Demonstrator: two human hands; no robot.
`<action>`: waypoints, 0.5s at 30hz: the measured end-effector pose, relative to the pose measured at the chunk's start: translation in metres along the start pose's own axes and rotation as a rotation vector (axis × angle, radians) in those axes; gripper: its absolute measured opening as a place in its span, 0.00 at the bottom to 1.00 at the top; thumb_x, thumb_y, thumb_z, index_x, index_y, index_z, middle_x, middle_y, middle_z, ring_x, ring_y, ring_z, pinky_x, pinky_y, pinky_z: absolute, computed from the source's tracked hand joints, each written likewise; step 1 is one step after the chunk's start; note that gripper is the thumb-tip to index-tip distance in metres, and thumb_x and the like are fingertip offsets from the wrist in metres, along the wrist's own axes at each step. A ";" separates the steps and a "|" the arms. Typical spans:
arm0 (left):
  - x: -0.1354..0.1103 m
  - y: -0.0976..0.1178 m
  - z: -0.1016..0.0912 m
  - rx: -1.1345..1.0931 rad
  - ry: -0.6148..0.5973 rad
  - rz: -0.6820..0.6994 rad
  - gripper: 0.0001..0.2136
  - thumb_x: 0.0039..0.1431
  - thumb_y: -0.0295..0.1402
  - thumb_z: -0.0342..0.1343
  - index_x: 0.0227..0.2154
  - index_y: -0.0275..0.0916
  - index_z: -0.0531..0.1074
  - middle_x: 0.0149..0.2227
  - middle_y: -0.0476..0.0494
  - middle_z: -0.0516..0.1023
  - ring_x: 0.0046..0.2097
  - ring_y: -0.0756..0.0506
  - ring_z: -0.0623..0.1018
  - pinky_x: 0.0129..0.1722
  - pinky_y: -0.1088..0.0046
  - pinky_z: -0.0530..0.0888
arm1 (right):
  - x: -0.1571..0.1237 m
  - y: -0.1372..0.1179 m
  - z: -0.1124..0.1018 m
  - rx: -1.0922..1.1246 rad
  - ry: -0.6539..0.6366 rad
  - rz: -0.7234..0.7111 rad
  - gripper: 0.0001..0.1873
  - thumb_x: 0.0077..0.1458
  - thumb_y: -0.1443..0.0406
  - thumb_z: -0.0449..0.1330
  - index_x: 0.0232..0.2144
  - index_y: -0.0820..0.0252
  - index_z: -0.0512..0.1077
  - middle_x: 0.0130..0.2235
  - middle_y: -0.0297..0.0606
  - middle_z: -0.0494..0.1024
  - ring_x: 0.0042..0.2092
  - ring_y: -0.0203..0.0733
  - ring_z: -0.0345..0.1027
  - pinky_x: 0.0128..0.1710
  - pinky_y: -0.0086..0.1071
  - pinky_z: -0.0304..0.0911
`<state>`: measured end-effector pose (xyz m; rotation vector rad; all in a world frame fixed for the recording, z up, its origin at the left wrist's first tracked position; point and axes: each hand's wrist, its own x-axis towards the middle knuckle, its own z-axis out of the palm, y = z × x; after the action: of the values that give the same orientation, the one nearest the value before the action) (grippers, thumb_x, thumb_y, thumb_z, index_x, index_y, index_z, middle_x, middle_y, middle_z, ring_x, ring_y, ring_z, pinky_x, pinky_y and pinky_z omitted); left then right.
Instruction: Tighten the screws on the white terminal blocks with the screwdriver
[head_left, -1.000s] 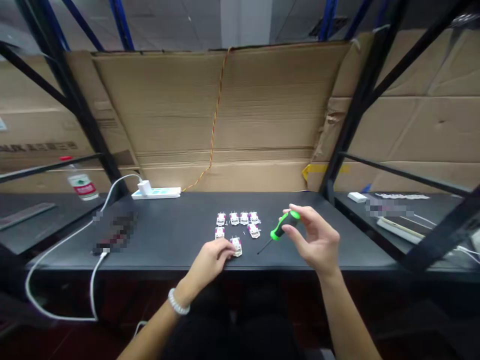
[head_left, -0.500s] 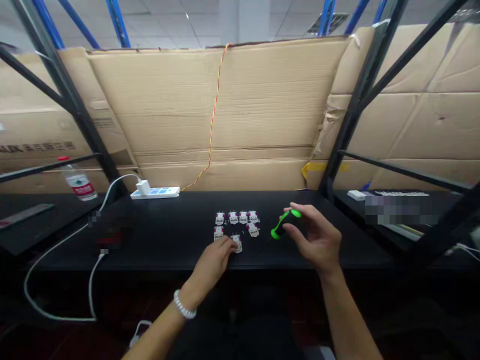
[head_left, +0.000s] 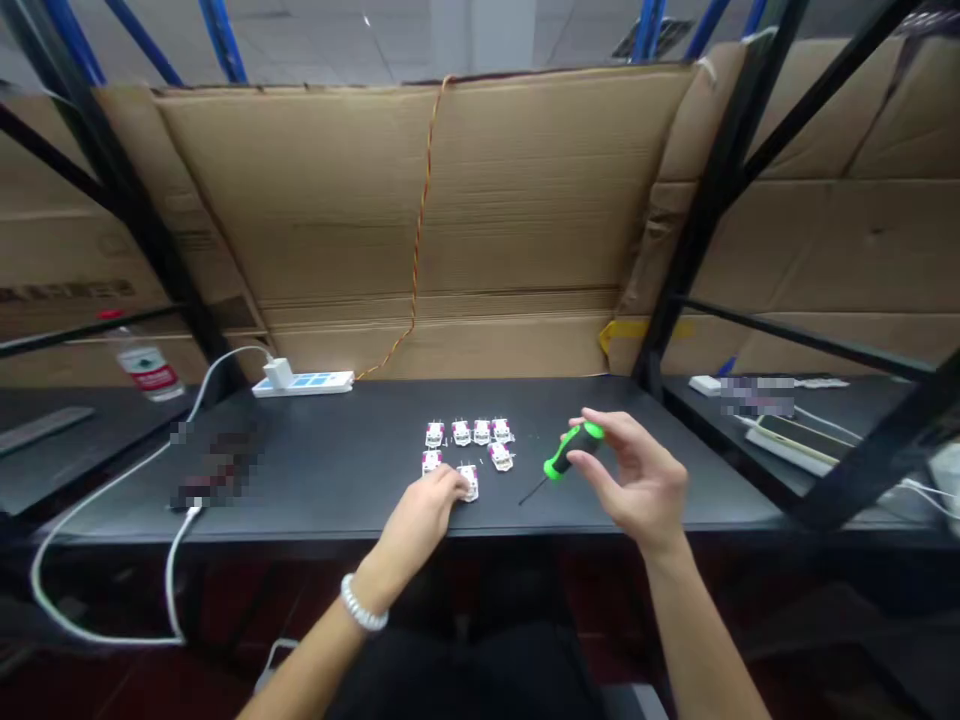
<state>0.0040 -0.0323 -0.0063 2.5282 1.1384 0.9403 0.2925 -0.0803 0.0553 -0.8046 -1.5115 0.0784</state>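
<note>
Several small white parts with purple tops (head_left: 471, 432) lie in a cluster on the black table (head_left: 337, 470). My left hand (head_left: 424, 512) rests on the table near its front edge, fingers curled round the nearest white part (head_left: 469, 480). My right hand (head_left: 637, 478) is raised a little above the table to the right of the cluster. It grips a small screwdriver with a green and black handle (head_left: 570, 450); the thin shaft points down and left toward the tabletop.
A white power strip (head_left: 304, 383) with a plugged charger and a white cable (head_left: 112, 480) sits at the back left. A water bottle (head_left: 142, 365) stands further left. Cardboard sheets (head_left: 450, 220) wall the back. Black frame struts (head_left: 697, 220) flank the table; devices lie on the right shelf.
Both hands stay almost in place; the screwdriver's shaft shows again, pointing down-left. The view has tilted slightly, shifting everything a little left and up.
</note>
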 end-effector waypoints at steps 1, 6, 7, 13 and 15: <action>0.000 -0.001 0.000 -0.011 0.008 -0.002 0.11 0.73 0.26 0.48 0.39 0.41 0.76 0.41 0.44 0.82 0.42 0.43 0.83 0.47 0.68 0.79 | 0.000 -0.001 0.001 -0.005 -0.006 -0.003 0.22 0.60 0.66 0.72 0.56 0.51 0.79 0.47 0.42 0.83 0.47 0.49 0.80 0.48 0.45 0.78; 0.001 -0.003 0.003 -0.043 0.009 -0.021 0.11 0.73 0.27 0.49 0.38 0.41 0.77 0.40 0.44 0.82 0.42 0.43 0.83 0.48 0.67 0.79 | -0.001 -0.001 0.001 -0.002 -0.021 -0.016 0.24 0.60 0.67 0.72 0.57 0.49 0.78 0.47 0.41 0.83 0.46 0.48 0.80 0.48 0.44 0.77; 0.001 -0.002 0.003 -0.042 0.006 -0.023 0.11 0.74 0.27 0.49 0.39 0.41 0.77 0.40 0.44 0.82 0.43 0.43 0.83 0.48 0.67 0.79 | -0.001 -0.001 0.001 -0.001 -0.019 -0.017 0.24 0.60 0.67 0.71 0.57 0.49 0.78 0.47 0.41 0.83 0.46 0.48 0.80 0.48 0.44 0.77; 0.002 0.000 0.005 -0.018 0.014 -0.021 0.10 0.73 0.27 0.51 0.39 0.40 0.76 0.40 0.44 0.82 0.42 0.43 0.83 0.46 0.68 0.79 | 0.000 -0.002 0.000 -0.004 -0.016 -0.015 0.23 0.60 0.67 0.71 0.57 0.50 0.78 0.47 0.41 0.83 0.46 0.49 0.80 0.48 0.45 0.77; 0.003 0.001 0.006 -0.008 0.026 -0.013 0.10 0.73 0.26 0.51 0.39 0.41 0.76 0.40 0.45 0.82 0.42 0.43 0.83 0.46 0.68 0.79 | 0.001 -0.002 0.000 -0.009 -0.018 -0.011 0.23 0.60 0.67 0.71 0.57 0.50 0.78 0.47 0.41 0.83 0.46 0.49 0.80 0.48 0.45 0.78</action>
<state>0.0097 -0.0304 -0.0096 2.5063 1.1545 0.9753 0.2918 -0.0816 0.0571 -0.8042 -1.5340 0.0709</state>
